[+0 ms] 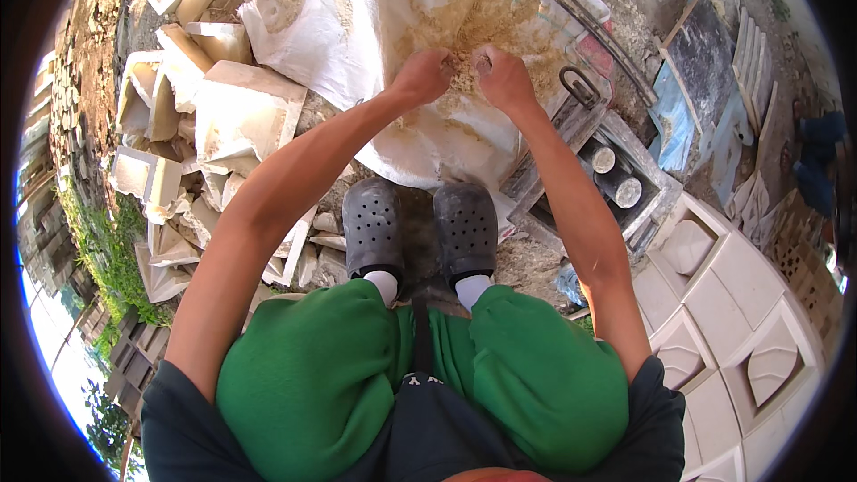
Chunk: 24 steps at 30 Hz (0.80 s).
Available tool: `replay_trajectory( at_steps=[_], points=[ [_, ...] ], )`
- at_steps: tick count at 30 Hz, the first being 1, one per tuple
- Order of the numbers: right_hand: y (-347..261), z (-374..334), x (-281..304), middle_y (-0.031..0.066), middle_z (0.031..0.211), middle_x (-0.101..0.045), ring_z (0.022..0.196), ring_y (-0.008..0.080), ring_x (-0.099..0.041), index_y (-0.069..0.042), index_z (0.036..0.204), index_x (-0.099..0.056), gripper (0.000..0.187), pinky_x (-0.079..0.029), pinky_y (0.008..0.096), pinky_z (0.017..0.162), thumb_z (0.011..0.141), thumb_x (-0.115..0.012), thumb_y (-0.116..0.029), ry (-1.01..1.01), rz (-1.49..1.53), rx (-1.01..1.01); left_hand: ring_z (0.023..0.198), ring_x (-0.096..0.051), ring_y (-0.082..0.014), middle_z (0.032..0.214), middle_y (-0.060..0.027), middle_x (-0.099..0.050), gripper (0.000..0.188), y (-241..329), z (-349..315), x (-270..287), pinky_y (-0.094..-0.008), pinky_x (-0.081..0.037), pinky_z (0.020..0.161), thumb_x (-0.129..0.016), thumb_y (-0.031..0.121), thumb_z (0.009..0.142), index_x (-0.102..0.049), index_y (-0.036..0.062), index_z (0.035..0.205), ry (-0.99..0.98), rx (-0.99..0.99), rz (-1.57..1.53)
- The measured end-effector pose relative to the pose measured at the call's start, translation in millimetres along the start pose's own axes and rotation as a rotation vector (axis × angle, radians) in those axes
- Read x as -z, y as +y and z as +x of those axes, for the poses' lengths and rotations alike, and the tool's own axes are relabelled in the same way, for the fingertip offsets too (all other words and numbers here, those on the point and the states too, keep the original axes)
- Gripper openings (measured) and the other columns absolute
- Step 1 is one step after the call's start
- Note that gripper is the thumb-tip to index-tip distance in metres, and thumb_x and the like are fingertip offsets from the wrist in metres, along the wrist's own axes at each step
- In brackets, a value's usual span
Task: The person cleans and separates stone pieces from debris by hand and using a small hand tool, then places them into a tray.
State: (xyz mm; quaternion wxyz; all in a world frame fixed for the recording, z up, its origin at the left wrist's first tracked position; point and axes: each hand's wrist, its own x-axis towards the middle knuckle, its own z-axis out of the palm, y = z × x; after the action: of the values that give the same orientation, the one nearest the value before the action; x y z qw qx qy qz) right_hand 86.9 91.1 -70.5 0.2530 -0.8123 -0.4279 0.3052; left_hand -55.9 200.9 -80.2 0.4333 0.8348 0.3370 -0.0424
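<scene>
Both my arms reach forward over a white woven plastic sack spread on the ground. Tan sandy powder lies across the sack's middle and far part. My left hand is closed, knuckles up, just over the powder. Close beside it, with a small gap between, my right hand is closed too. Greyish patches show at the thumb side of each hand; whether these are dust or something gripped, I cannot tell. A dark metal loop handle lies to the right of my right hand.
Broken pale moulded blocks pile up at the left. On the right are a grey frame holding cylinders, a long metal bar, a dark board and cream patterned tiles. My grey clogs stand at the sack's near edge.
</scene>
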Motion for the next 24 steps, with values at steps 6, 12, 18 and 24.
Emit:
replay_trajectory(
  at_steps=[6,12,18,24],
  points=[
    [-9.5,-3.9,5.2,0.0227,0.089,-0.067,0.088,0.0411,-0.065,-0.009,0.095,-0.067,0.027,-0.050,0.0498,0.075,0.091,-0.056,-0.033,-0.072,-0.147,-0.101,0.090,-0.062,-0.0415,0.092,-0.0248,-0.066,0.030,1.1,0.4,1.9,-0.0478,-0.046,0.079,-0.060,0.028,0.091,-0.064,-0.0008,0.098,-0.032,0.097,0.050],
    [-4.2,-3.2,-2.2,0.0246,0.086,-0.066,0.086,0.0414,-0.064,-0.003,0.089,-0.067,0.044,-0.050,0.0510,0.075,0.093,-0.048,-0.043,-0.024,-0.196,-0.122,0.089,-0.062,-0.0425,0.091,-0.0248,-0.066,0.036,10.3,-4.3,11.0,-0.0486,-0.047,0.079,-0.064,0.034,0.088,-0.064,-0.0010,0.098,-0.102,0.113,0.085],
    [6.4,-5.4,-9.9,0.0255,0.080,-0.065,0.081,0.0440,-0.063,-0.001,0.082,-0.065,0.047,-0.049,0.0520,0.074,0.092,-0.050,-0.044,0.074,-0.131,0.041,0.093,-0.062,-0.0408,0.094,-0.0238,-0.065,0.035,8.5,-9.8,5.5,-0.0487,-0.046,0.084,-0.065,0.034,0.087,-0.065,0.0001,0.097,-0.019,-0.114,0.147],
    [0.5,-4.0,-5.0,0.0253,0.080,-0.065,0.083,0.0434,-0.063,0.000,0.085,-0.064,0.036,-0.049,0.0520,0.074,0.090,-0.057,-0.035,-0.030,-0.184,-0.071,0.095,-0.061,-0.0418,0.096,-0.0248,-0.064,0.027,9.9,-7.7,-1.6,-0.0494,-0.045,0.086,-0.057,0.025,0.090,-0.065,0.0002,0.097,-0.045,-0.050,0.161]
  ],
)
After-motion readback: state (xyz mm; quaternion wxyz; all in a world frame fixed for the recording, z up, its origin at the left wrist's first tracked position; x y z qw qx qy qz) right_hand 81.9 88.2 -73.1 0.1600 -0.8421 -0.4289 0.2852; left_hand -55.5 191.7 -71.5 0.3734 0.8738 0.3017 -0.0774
